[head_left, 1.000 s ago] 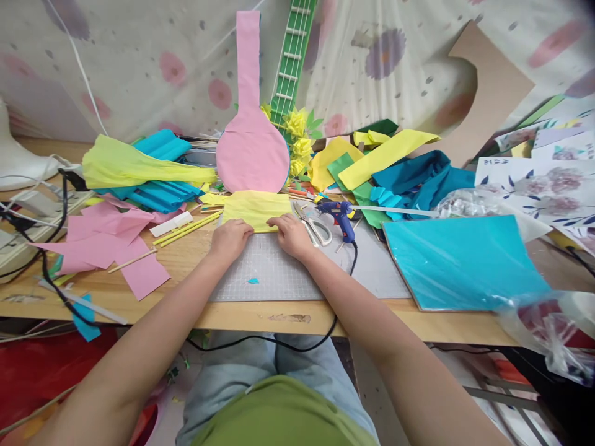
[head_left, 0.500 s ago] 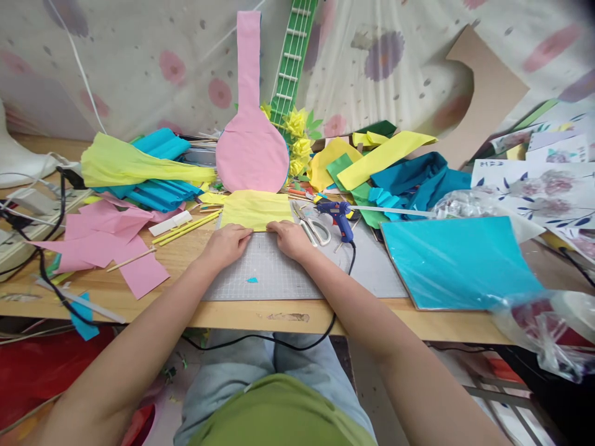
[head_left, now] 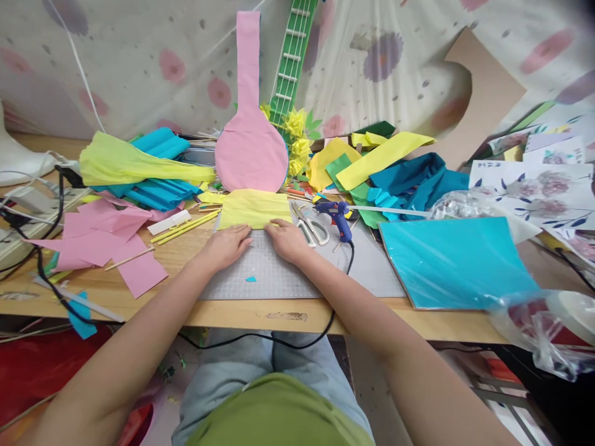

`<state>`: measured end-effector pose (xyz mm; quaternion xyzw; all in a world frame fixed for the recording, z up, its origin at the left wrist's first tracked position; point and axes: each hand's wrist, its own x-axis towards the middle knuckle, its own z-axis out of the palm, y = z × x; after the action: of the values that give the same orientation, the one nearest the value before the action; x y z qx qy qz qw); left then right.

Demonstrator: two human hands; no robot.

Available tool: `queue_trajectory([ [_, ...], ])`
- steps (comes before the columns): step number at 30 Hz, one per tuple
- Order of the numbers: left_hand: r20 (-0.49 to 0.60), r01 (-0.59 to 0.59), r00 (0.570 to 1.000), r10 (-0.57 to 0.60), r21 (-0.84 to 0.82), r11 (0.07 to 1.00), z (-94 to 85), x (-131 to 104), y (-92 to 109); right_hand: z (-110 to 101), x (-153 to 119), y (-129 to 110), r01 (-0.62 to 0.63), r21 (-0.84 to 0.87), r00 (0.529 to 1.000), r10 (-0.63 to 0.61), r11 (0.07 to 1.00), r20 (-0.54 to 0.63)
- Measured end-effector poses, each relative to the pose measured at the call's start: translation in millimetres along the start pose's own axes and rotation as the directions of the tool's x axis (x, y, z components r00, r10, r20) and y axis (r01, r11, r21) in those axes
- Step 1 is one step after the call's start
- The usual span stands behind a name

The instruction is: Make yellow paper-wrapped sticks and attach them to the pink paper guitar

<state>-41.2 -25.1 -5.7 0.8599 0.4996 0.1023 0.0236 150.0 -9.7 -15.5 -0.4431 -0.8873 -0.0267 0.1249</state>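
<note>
A yellow sheet of crepe paper (head_left: pixel 255 208) lies across the back of the grey cutting mat (head_left: pixel 279 279). Along its near edge, at the left, my left hand (head_left: pixel 227 246) rests with fingers laid flat and the thumb apart. My right hand (head_left: pixel 287 240) presses the same edge farther right, its fingers stretched over the paper. Just beyond the sheet stands a pink lute-shaped piece (head_left: pixel 252 148). White-handled scissors (head_left: pixel 317 232) lie right beside my right hand, with a blue glue gun (head_left: pixel 341 220) next to them.
Pink paper pieces (head_left: pixel 100 238) and yellow sticks (head_left: pixel 188 227) lie at the left. A blue sheet pack (head_left: pixel 458 263) sits at the right. The glue gun's black cord hangs over the table edge (head_left: pixel 279 316). Behind stand a green fretted neck (head_left: pixel 289 65) and yellow paper flowers (head_left: pixel 300 148).
My fingers have gone from pinching the yellow paper's near edge to lying flatter on it, and my left thumb has moved away. The view has shifted slightly.
</note>
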Motion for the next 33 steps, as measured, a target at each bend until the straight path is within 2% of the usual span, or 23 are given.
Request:
queue_trajectory([
  [3,-0.004,0.023,1.0,-0.023,0.007,1.0,2.4,0.8,0.8,-1.4,1.0,1.1,0.028,-0.011,1.0,-0.028,1.0,0.007],
  [9,-0.01,0.028,1.0,-0.028,0.011,1.0,6.3,3.9,-0.8,-6.4,5.2,-0.3,0.005,-0.067,0.998,-0.001,0.998,0.057],
  [12,-0.01,0.036,0.999,-0.035,0.022,0.999,8.9,5.6,-2.9,-6.7,6.9,0.2,0.059,-0.07,0.996,-0.054,0.996,0.066],
  [21,0.007,0.055,0.998,-0.055,0.005,0.998,12.8,12.0,-7.3,-2.4,10.9,5.2,0.102,-0.04,0.995,-0.102,0.994,-0.001],
  [28,-0.034,0.056,0.998,-0.057,-0.013,0.998,16.7,12.7,-7.5,4.4,27.9,8.9,0.039,-0.07,0.997,-0.044,0.997,-0.066],
  [33,-0.103,0.074,0.991,-0.08,-0.064,0.995,15.3,11.3,-3.3,9.9,33.5,13.1,0.057,-0.044,0.995,-0.06,0.997,-0.075],
])
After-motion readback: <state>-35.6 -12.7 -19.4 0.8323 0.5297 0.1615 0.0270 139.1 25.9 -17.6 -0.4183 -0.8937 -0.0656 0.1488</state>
